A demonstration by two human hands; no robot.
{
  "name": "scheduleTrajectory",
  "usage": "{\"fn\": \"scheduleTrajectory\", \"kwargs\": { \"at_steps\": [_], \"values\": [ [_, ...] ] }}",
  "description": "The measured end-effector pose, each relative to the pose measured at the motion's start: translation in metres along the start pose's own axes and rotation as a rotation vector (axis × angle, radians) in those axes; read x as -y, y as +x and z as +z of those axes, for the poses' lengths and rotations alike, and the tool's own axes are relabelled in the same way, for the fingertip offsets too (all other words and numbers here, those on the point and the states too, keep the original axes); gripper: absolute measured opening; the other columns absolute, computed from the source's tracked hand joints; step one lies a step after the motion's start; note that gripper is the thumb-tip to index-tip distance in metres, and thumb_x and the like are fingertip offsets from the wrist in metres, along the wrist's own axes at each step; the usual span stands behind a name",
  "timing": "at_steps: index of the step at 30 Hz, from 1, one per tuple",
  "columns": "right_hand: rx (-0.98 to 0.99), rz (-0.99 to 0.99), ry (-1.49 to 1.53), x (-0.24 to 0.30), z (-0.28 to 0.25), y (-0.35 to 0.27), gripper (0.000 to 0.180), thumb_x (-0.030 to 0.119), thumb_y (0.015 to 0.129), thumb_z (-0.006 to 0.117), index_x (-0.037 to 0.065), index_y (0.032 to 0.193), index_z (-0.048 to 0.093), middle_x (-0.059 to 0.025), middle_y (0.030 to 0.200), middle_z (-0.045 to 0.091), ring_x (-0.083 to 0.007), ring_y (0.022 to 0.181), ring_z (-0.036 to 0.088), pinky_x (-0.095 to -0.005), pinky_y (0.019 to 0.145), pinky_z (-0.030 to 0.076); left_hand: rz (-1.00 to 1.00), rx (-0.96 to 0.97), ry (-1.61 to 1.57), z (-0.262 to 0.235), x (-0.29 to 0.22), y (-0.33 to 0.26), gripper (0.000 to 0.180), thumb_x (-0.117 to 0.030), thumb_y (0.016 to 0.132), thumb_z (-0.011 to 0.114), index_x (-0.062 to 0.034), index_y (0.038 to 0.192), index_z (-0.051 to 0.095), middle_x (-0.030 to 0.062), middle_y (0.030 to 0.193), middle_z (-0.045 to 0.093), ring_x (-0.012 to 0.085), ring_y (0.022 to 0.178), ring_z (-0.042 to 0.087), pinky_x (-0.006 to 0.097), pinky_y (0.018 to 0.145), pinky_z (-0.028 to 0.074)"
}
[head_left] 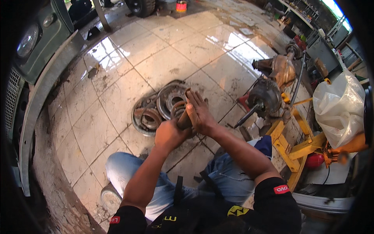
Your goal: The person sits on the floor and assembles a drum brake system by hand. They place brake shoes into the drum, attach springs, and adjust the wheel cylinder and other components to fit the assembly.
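Observation:
Out in front of my lap, my left hand (171, 134) is closed around a brown, rusty-looking bar or tube (184, 121). My right hand (202, 115) lies along its other side with the fingers stretched out and the thumb near its upper part. The palms hide much of the bar, so its full shape does not show. Just beyond my hands, greasy metal parts rest on the tiles: a hub-like piece with a round bore (149, 119) at left, and a larger ringed disc (167, 99) behind it, partly covered by my right hand.
A vehicle front with a curved bumper (43, 89) borders the left side. At right stand an axle housing (283, 70), a dark drum (265, 97), a yellow stand (286, 150) and a clear plastic bag (337, 109). A tyre (141, 6) and an orange can (181, 6) are far off.

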State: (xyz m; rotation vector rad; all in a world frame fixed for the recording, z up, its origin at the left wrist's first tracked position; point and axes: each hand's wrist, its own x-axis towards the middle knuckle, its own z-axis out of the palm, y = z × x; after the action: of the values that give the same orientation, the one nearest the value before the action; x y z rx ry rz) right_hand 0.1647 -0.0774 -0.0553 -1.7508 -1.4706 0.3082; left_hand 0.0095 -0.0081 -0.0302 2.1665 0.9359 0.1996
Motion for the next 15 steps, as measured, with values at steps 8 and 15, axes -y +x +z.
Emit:
{"fn": "scheduleTrajectory", "kwargs": {
  "at_steps": [8,15],
  "values": [
    [0.04,0.04,0.004,-0.007,0.003,0.003,0.072,0.05,0.101,0.021,-0.007,0.143,0.029,-0.0283,0.149,0.028,-0.044,0.141,0.021,-0.0482,0.115,0.017,-0.086,0.061,0.028,-0.006,-0.002,0.011,0.049,-0.042,0.071,0.07,-0.0041,0.102,0.069,0.0215,0.088,0.069,0.0361,0.086,0.067,0.044,0.077,0.053],
    [-0.007,0.122,0.076,-0.012,-0.002,0.011,0.073,0.051,0.1,0.021,-0.007,0.143,0.031,-0.0296,0.149,0.028,-0.0446,0.141,0.022,-0.046,0.116,0.016,-0.067,0.063,0.053,-0.003,-0.003,0.017,0.045,-0.039,0.071,0.071,-0.0049,0.1,0.07,0.0206,0.089,0.069,0.0347,0.086,0.067,0.042,0.078,0.053]
  ]
}}
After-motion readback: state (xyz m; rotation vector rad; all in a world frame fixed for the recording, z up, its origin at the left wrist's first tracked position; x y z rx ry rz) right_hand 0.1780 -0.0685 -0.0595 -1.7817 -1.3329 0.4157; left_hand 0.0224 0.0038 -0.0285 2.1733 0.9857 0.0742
